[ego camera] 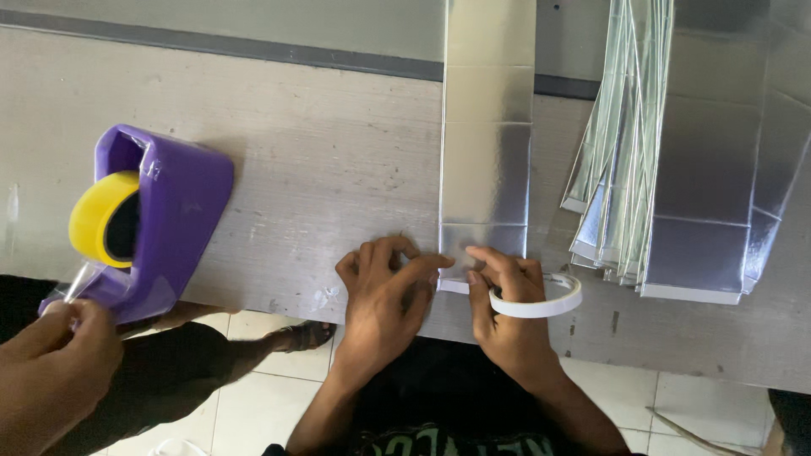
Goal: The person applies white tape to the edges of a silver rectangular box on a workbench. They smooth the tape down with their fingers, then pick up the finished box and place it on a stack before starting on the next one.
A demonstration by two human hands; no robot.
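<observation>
A long silver foil-faced strip (pixel 486 143) lies on the grey table (pixel 321 160), its near end at the table's front edge. My left hand (pixel 384 295) presses its fingertips on the strip's near-left corner. My right hand (pixel 507 308) rests on the same end, with a white tape roll (pixel 541 301) worn around its fingers like a ring. The fingertips of both hands meet at the strip's bottom edge.
A purple tape dispenser (pixel 160 219) with a yellow-cored roll (pixel 103 218) stands at the left; another person's hand (pixel 55 371) pulls clear tape from it. A stack of folded silver sheets (pixel 676 160) lies at the right. Tiled floor and a sandalled foot (pixel 296 338) show below.
</observation>
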